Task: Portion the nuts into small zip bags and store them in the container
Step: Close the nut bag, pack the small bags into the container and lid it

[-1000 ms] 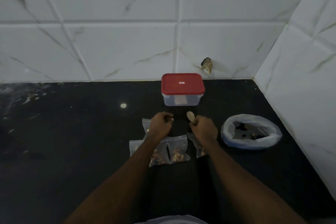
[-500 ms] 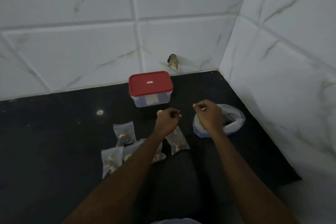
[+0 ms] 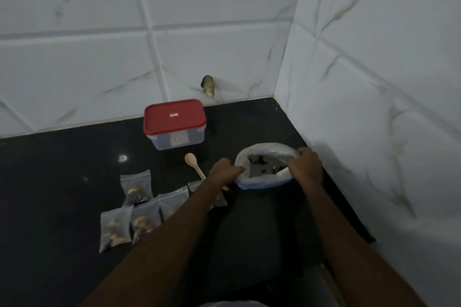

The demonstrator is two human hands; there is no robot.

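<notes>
A white plastic bag of nuts (image 3: 264, 182) stands open on the black counter (image 3: 62, 182) near the right wall. My left hand (image 3: 224, 172) pinches its left rim and my right hand (image 3: 305, 166) grips its right rim. A few dark nuts show inside. Several small zip bags with nuts (image 3: 136, 188) lie flat to the left, some partly hidden under my left forearm. A clear container with a red lid (image 3: 174, 123) stands shut near the back wall. A wooden spoon (image 3: 194, 163) lies between the container and my left hand.
White tiled walls close the counter at the back and on the right, forming a corner. A small dark broken spot (image 3: 209, 85) marks the back wall above the container. The counter's right edge runs close beside the nut bag.
Both hands moved right from the zip bags to the nut bag and took hold of its rim. The spoon now lies on the counter. The view swung right.
</notes>
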